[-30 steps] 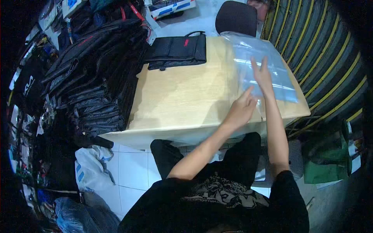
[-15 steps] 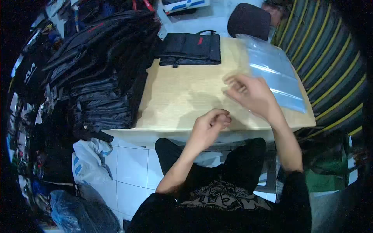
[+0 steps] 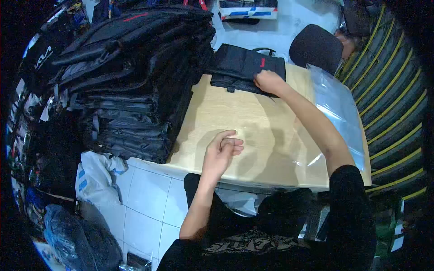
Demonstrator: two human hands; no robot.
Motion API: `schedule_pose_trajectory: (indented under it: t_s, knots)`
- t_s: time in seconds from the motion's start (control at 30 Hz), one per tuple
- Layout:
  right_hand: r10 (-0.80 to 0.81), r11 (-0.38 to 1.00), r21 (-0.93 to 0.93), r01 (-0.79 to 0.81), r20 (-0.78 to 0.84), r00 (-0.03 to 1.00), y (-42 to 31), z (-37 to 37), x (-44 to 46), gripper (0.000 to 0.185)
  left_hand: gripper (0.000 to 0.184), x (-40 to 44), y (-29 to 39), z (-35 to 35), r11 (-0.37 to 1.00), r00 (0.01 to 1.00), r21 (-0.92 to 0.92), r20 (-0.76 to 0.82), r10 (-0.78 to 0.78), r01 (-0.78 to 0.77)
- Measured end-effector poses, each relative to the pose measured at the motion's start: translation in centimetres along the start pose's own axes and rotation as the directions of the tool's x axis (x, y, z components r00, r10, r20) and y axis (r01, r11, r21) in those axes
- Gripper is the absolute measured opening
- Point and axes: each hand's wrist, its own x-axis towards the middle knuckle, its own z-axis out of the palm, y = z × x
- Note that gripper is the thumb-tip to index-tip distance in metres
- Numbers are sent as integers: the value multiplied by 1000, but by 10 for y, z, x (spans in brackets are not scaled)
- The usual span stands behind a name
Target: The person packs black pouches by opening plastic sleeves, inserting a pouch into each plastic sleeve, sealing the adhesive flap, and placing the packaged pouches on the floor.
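Note:
My right hand [image 3: 270, 82] reaches to the back of the table, its fingers closed on the front edge of a folded black bag [image 3: 242, 63]. That bag has a red label and a thin dark handle loop at its back edge. Its upper layer looks slightly raised along the front. Above the bare wood near me, my left hand [image 3: 221, 152] hangs with fingers loosely bent and apart, holding nothing. Clear plastic sleeves [image 3: 337, 106] lie on the table's right side, beyond my right forearm.
A tall stack of folded black bags [image 3: 135, 90] fills the left of the wooden table [image 3: 208, 117]. Black, yellow-striped ribbed material [image 3: 389, 99] curves along the right side. A dark stool seat [image 3: 316, 47] stands behind the table. Plastic bags [image 3: 97, 178] lie on the tiled floor at left.
My right hand has moved forward from above the table onto the folded bag, closing on its front edge. The left hand's fingers have opened a little. The camera view has shifted.

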Motion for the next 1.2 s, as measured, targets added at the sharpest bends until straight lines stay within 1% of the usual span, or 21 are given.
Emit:
schedule_pose_trajectory:
  t_s: [0.1, 0.13, 0.23, 0.27, 0.33, 0.43, 0.5, 0.53, 0.57, 0.63, 0.73, 0.77, 0.83, 0.93, 0.97, 1.0, 1.03, 1.1, 1.13, 1.17, 1.2]
  knots:
    - [71, 996, 59, -65, -99, 993, 7, -19, -2, 22, 33, 3, 3, 4, 999, 999, 15, -35, -28, 29]
    - [21, 998, 56, -11, -183, 983, 12, -22, -5, 23, 33, 5, 4, 3, 999, 999, 33, -37, -36, 37]
    - [-20, 997, 67, 37, -235, 972, 22, -35, -28, 23, 33, 18, 6, 5, 997, 998, 54, -47, -50, 53]
    - [-37, 991, 119, 55, -151, 988, 25, -41, -36, 21, 33, 24, 5, 6, 997, 997, 44, -60, -55, 57]
    - [-66, 977, 188, 96, -157, 985, 27, -30, -52, 20, 34, 34, 20, 17, 993, 990, 49, -96, -100, 105]
    - [-18, 931, 356, 77, -165, 986, 17, -36, -72, 20, 36, 77, 2, 25, 987, 975, -148, -200, -92, 63]
    - [34, 901, 432, 40, -162, 986, 11, -47, -79, 20, 32, 114, -4, 21, 999, 958, -37, -283, -46, 37]
    - [1, 900, 428, 90, -206, 978, 12, -47, -81, 21, 30, 122, 0, 28, 999, 902, -48, -431, -36, 17]
    - [-13, 901, 418, 115, -238, 971, 12, -47, -84, 21, 34, 134, 0, 18, 995, 956, -98, -293, -2, -27]
    - [-43, 900, 403, 167, -298, 954, 13, -46, -89, 21, 27, 148, 1, 19, 998, 906, -29, -418, -63, 56]
    - [-61, 906, 386, 172, -284, 957, 20, -46, -94, 23, 22, 156, -3, 13, 908, 872, 415, -462, 165, 48]
    - [-61, 904, 392, 169, -273, 960, 24, -46, -95, 23, 22, 164, -9, 7, 928, 876, 371, -455, 160, 23]
    - [-34, 923, 347, 168, -360, 932, 32, -57, -98, 19, 25, 174, -24, -3, 962, 887, 273, -441, 140, -16]
    - [96, 937, 342, 76, -458, 884, 49, -71, -94, 20, 11, 165, -14, 5, 929, 866, 371, -465, 184, 1]
    - [96, 942, 326, 76, -480, 872, 60, -74, -90, 21, 9, 162, -10, 8, 922, 855, 386, -484, 185, 19]
    - [57, 960, 263, 95, -517, 854, 69, -76, -90, 21, 6, 180, -36, -9, 950, 873, 298, -432, 225, -97]
    - [14, 974, 197, 114, -554, 833, 73, -80, -92, 21, 7, 178, -35, -6, 956, 876, 282, -439, 202, -79]
    - [-23, 983, 147, 114, -513, 858, 73, -76, -96, 22, 8, 176, -27, -5, 968, 876, 248, -455, 160, -48]
    - [-42, 986, 122, 116, -491, 870, 73, -72, -100, 23, 10, 148, 3, 17, 976, 866, 206, -473, 160, -67]
    - [-53, 995, 58, 75, -324, 945, 67, -69, -109, 22, 10, 150, 1, 14, 979, 864, 193, -481, 149, -61]
    - [-135, 987, 36, 155, -322, 937, 58, -64, -116, 20, 9, 155, -1, 10, 982, 860, 181, -490, 141, -57]
